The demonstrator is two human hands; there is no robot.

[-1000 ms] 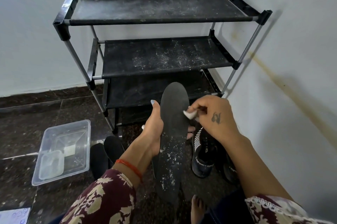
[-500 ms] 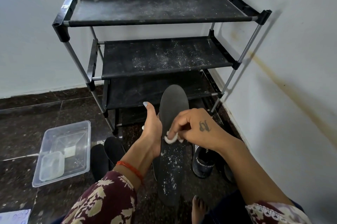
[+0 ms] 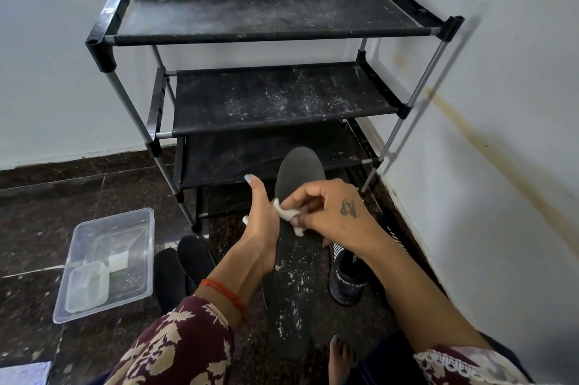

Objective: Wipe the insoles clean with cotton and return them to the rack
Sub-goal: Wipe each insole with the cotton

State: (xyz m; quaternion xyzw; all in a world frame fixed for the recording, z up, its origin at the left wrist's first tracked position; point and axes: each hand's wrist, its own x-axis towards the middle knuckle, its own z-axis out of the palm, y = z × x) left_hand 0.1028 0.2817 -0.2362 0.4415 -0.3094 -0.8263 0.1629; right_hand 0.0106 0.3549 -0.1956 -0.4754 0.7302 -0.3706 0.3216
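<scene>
Pointing toe-up toward the rack (image 3: pixel 282 96), the insole (image 3: pixel 296 262) stands lengthwise — left hand (image 3: pixel 261 228) clasping it, right hand (image 3: pixel 332 212) pinching cotton (image 3: pixel 286 213).

The left hand (image 3: pixel 261 228) covers the left edge of the insole (image 3: pixel 294 275); its fingers lie behind the insole, out of sight. The right hand (image 3: pixel 332 212) hides most of the cotton (image 3: pixel 289 216) and part of the shoe (image 3: pixel 349 278). The printed sheet (image 3: pixel 22 373) at the near left is cut off by the frame edge.
</scene>
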